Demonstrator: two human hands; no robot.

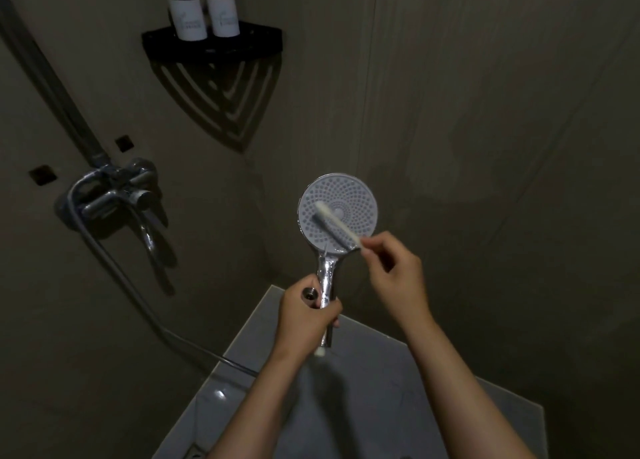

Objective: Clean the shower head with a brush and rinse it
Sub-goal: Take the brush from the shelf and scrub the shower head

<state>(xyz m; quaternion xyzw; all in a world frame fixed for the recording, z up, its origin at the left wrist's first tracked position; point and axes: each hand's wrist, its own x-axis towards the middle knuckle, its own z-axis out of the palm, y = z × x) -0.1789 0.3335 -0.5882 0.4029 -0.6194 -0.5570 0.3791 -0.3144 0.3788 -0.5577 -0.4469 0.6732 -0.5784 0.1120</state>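
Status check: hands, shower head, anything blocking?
Left hand gripping shower head by its handle. Right hand holding brush across the nozzle face. Nothing in the way.

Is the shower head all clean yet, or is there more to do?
Not yet. Done: the shower head is off its hose, held by the left hand. Happening now: the right hand lays the brush across its holes. Left: rinsing, since no water is running from the tap.

Bottles (202, 7) cut off at top edge, labels illegible; brush (334, 221) motion-blurred, its grip hidden in right hand (394, 278); left hand (308, 316) covers handle (327, 285) middle.
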